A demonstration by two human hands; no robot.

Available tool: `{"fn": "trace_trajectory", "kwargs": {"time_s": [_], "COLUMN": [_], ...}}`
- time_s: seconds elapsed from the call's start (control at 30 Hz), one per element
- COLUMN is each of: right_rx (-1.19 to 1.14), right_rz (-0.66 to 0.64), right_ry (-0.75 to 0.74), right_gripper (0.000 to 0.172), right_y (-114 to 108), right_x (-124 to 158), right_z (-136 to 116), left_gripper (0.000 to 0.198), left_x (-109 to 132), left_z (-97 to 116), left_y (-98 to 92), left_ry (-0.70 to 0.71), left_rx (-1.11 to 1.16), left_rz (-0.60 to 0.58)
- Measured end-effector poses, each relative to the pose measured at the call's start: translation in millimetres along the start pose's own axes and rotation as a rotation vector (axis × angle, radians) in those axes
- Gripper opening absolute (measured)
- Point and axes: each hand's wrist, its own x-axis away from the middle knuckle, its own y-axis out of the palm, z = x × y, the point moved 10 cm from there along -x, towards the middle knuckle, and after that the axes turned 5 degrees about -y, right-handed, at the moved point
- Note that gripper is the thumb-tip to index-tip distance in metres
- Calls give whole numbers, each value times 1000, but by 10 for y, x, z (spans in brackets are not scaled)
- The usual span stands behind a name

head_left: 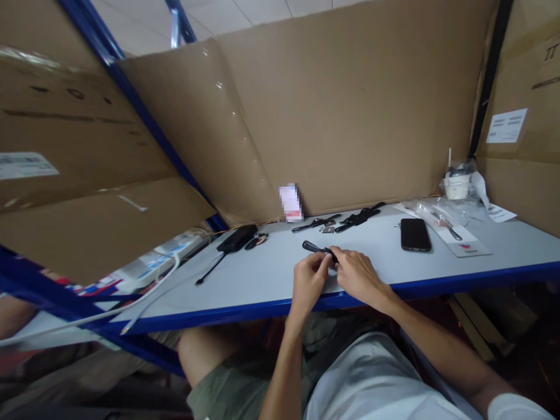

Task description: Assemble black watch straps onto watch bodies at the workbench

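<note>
Close to the table's front edge, my left hand [308,276] and my right hand [357,273] meet around a black spokeshave [313,247]. One of its rounded handles sticks out to the left; my fingers hide its middle and the other end. The left thumb and fingers pinch at its centre, while the right fingers close over its right part. Beyond my hands lies another black spokeshave body [308,226], with small metal plates [327,230] beside it. Further right, several black spokeshave parts [361,217] are bunched together.
A dark phone [415,234] lies right of my hands, near a clear package on card [470,248]. A lit phone [291,202] leans on the cardboard back wall [350,116]. At left are a black box with cable [237,238] and power strips [149,265]. A bagged cup [457,184] stands back right.
</note>
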Motion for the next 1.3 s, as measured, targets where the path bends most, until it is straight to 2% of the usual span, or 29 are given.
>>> {"fn": "trace_trajectory", "kwargs": {"time_s": [0.13, 0.27, 0.43, 0.57, 0.63, 0.73, 0.83, 0.97, 1.07, 1.13, 1.3], "right_rx": [-6, -8, -6, -20, -24, -17, -13, -27, -46, -58, -81], "right_rz": [34, 55, 52, 44, 46, 52, 35, 38, 31, 23, 22], "right_ry": [-15, -40, -25, -21, -20, -27, -38, -40, -37, -40, -41], "right_gripper": [46, 48, 47, 47, 46, 46, 45, 44, 46, 50, 63], "right_y": [-12, -20, -16, -25, -33, -38, -20, -34, -38, -40, -57], "right_x": [-1, 1, -8, -8, -4, 2, 5, 5, 2, 3, 18], "right_z": [-2, -21, -10, -10, -10, -16, -25, -30, -32, -36, -36], "left_gripper": [29, 22, 19, 25, 27, 17, 17, 22, 29, 22, 8], "left_x": [-21, -15, 51, 27, 5, 33, 100, 103, 43, 26, 56], "left_z": [-105, -109, 26, -81, -76, 44, 146, 85, 17, 13, 56], "left_y": [-133, -84, -132, -217, -163, -103, -147, -242, -156, -95, -80], "left_ry": [-61, -46, 47, -57, -53, 45, 112, 38, -7, 3, 37], "left_rx": [-20, -7, -24, -47, -92, -138, -120, -142, -211, -235, -204], "left_rz": [151, 100, 130, 224, 179, 130, 171, 272, 201, 149, 133]}}
